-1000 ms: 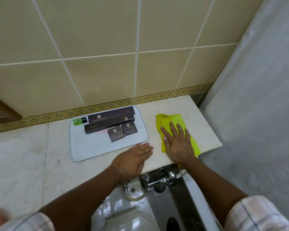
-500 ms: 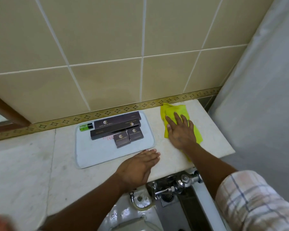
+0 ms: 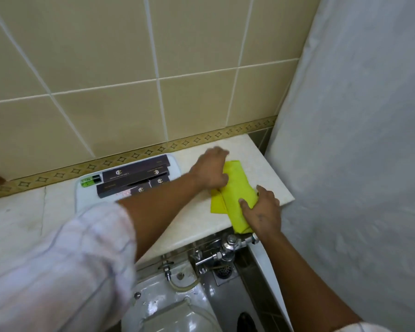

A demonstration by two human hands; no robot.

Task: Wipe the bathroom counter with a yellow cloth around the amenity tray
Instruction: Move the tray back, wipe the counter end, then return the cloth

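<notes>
The yellow cloth (image 3: 235,192) lies folded in a long strip on the right end of the pale marble counter (image 3: 261,164). My left hand (image 3: 211,171) reaches across the tray's right corner and holds the cloth's far end. Closer to me, my right hand (image 3: 261,212) grips the cloth's other end at the counter's front edge. The white amenity tray (image 3: 82,197) sits to the left against the wall, carrying dark boxes (image 3: 134,173) and a small green bottle (image 3: 89,181). My left forearm hides part of it.
A white shower curtain (image 3: 357,164) hangs close on the right. Below the counter's front edge are a chrome flush valve (image 3: 225,248) and a white toilet (image 3: 173,307). Beige wall tiles with a patterned border rise behind the counter.
My left hand left the counter's front edge and reached over to the cloth's far end. My right hand drew back to the front edge, and the cloth now lies as a narrower strip.
</notes>
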